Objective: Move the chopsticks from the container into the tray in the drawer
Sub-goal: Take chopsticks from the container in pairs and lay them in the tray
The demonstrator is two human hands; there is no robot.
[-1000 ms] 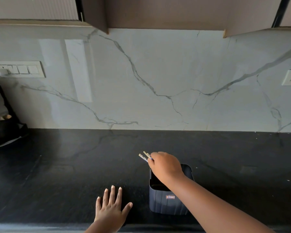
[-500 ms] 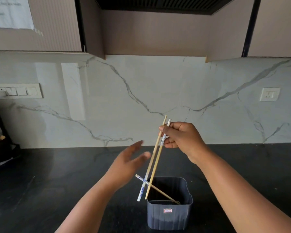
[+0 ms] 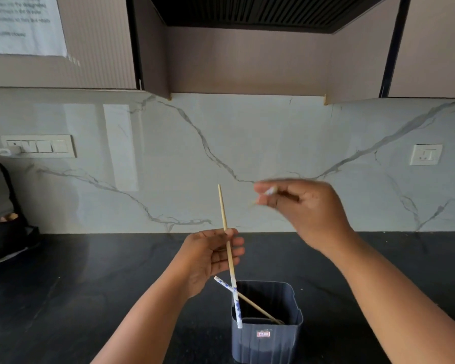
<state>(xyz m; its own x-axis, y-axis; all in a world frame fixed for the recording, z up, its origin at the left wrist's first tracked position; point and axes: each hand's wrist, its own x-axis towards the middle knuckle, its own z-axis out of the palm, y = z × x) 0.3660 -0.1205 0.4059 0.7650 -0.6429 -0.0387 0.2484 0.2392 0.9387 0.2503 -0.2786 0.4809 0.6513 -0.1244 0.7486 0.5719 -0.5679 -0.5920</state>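
A dark blue-grey container point(image 3: 265, 345) stands on the black counter near the front edge. One chopstick point(image 3: 258, 307) lies slanted inside it, its blue-white end poking out over the left rim. My left hand point(image 3: 208, 258) grips a wooden chopstick point(image 3: 222, 206) almost upright, its patterned end hanging down in front of the container. Up and to the right, my right hand point(image 3: 307, 214) is blurred and closed on another chopstick point(image 3: 270, 191), of which only a short white end shows. No drawer or tray is in view.
The black counter point(image 3: 90, 298) runs to a marble backsplash. A dark bag point(image 3: 3, 232) sits at the far left under a switch panel point(image 3: 38, 146). A wall socket point(image 3: 426, 154) is at the right. Cabinets and a hood hang overhead.
Two chopsticks that my right hand lifted out together are now split: my left hand has taken one, and my right hand has swung up and right with the other.
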